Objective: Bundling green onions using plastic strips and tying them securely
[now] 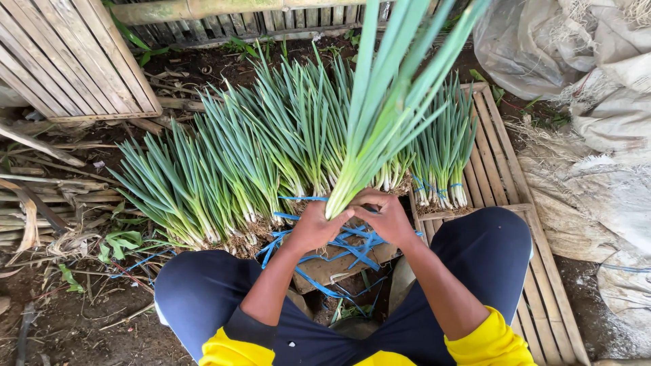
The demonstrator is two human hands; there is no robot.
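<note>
**Both hands closed on a bunch of green onions**

You have both hands wrapped around the white base of one bunch of green onions (380, 129), held upright in front of you so that its long leaves run up past the top of the view. Your left hand (313, 227) grips the stalks from the left with the fingers curled shut, and your right hand (388, 215) closes over them from the right, the two hands touching each other. The bunch sits above your knees, over a tangle of blue plastic strips (342, 247) that lies on a wooden board (336, 266). Just beyond your hands, tied bundles of green onions (237, 169) lie in a row on the ground, roots toward you. More bundles rest on a slatted bamboo mat (502, 169) to your right. Grey sacks (597, 115) lie past the mat.
</note>
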